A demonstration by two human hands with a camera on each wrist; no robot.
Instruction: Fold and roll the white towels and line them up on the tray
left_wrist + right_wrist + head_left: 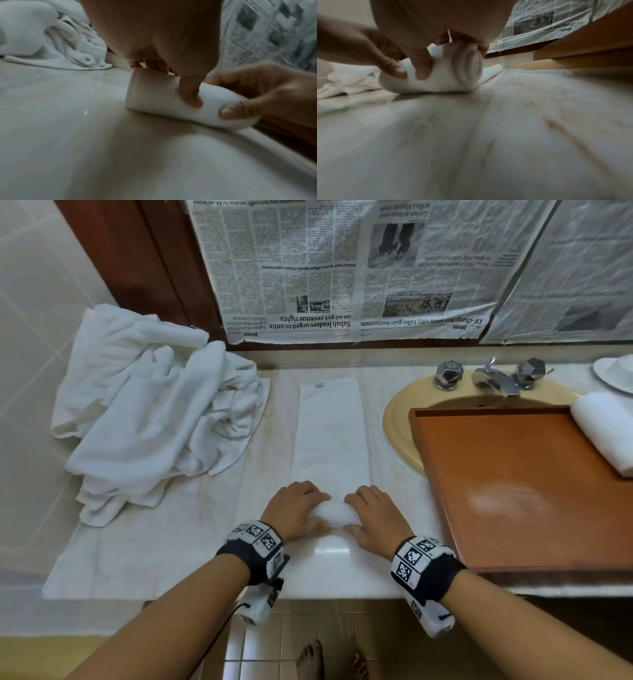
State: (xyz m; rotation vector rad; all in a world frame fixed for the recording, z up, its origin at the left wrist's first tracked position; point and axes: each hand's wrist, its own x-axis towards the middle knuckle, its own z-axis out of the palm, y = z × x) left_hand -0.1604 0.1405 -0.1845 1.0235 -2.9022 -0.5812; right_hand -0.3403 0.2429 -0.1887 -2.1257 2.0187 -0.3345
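Observation:
A white towel [330, 426] folded into a long strip lies on the marble counter, its near end wound into a small roll [334, 513]. My left hand [296, 510] grips the roll's left end [150, 92], fingers over the top and thumb in front. My right hand [375, 517] grips the right end, where the spiral [469, 66] shows. An orange-brown wooden tray [513, 484] rests over the sink at the right, with one finished rolled towel [606, 429] at its far right side.
A heap of loose white towels [154, 409] lies at the counter's left. A yellow sink [397, 419] with chrome taps [493, 376] sits under the tray. Newspaper [342, 268] covers the wall behind. A white dish [616, 371] stands at the far right. The counter's front edge is just behind my wrists.

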